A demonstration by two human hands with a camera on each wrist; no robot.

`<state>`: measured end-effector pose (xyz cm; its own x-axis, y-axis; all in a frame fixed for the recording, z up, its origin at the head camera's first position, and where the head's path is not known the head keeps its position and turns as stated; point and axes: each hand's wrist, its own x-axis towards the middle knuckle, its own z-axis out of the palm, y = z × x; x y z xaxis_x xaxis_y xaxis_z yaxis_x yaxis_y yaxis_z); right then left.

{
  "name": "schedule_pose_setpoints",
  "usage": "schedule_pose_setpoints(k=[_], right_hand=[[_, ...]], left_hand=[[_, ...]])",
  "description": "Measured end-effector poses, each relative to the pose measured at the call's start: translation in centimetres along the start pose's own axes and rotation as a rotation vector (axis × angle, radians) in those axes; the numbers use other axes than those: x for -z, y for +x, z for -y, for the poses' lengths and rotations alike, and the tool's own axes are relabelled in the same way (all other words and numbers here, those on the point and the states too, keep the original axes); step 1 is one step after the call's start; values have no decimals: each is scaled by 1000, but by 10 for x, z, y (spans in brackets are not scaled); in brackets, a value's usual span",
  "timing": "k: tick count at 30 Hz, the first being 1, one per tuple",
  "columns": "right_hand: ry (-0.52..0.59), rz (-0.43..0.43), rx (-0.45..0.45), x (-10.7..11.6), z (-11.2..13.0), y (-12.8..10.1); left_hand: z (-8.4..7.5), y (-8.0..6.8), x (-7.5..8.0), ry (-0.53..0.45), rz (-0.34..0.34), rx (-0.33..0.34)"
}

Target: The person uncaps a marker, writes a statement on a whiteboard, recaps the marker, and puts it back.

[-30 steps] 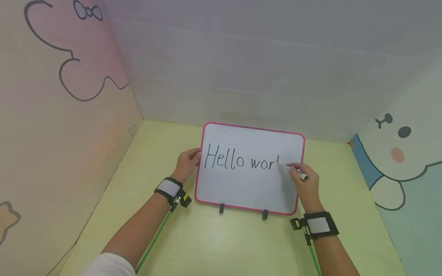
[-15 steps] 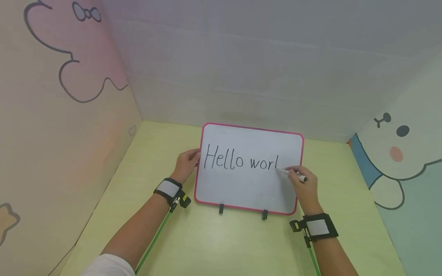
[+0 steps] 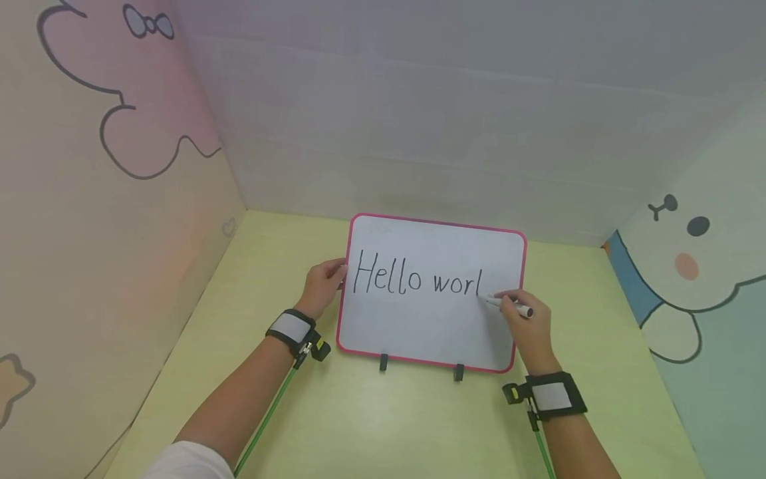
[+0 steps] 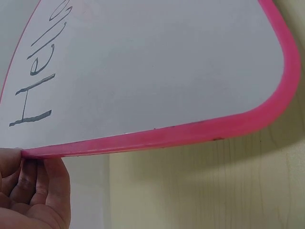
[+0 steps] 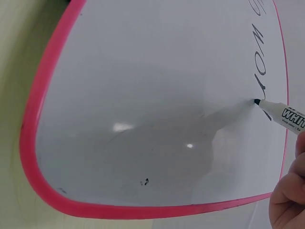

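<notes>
While writing: marker (image 3: 509, 306) tip (black) on whiteboard (image 3: 431, 326)

Writing on a pink-framed whiteboard

The right hand (image 3: 526, 326) pinches a marker (image 3: 509, 306), its tip at the foot of the last letter of "Hello worl" on the whiteboard (image 3: 427, 319). The left hand (image 3: 323, 286) grips the board's left edge. The board stands tilted on the yellow worktop (image 3: 383, 426), between cartoon-printed walls (image 3: 90, 233).

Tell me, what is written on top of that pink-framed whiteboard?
The whiteboard bears black handwriting reading "Hello worl". The marker in the right hand touches just after the last letter. That hand covers the surface to the right, so nothing there can be seen.
</notes>
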<state>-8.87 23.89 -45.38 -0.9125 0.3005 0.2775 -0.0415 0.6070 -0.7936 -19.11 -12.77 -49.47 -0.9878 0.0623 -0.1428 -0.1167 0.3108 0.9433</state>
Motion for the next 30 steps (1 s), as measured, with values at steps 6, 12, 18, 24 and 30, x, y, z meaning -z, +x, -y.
schedule_pose_setpoints(k=[6,12,18,24,30], right_hand=[[12,5,-6,1,-1,0],[16,7,-22,2,1,0],[8,7,-19,3,2,1],[-26,10,-32,4,0,2],[-36,4,-56,5,0,1]], left_hand=[[-3,-1,1,2,1,11],[-4,-2,0,2,-3,24],[-7,-4,1,9,-6,24],[-6,-3,1,-5,3,17],[-5,-2,0,-8,4,17]])
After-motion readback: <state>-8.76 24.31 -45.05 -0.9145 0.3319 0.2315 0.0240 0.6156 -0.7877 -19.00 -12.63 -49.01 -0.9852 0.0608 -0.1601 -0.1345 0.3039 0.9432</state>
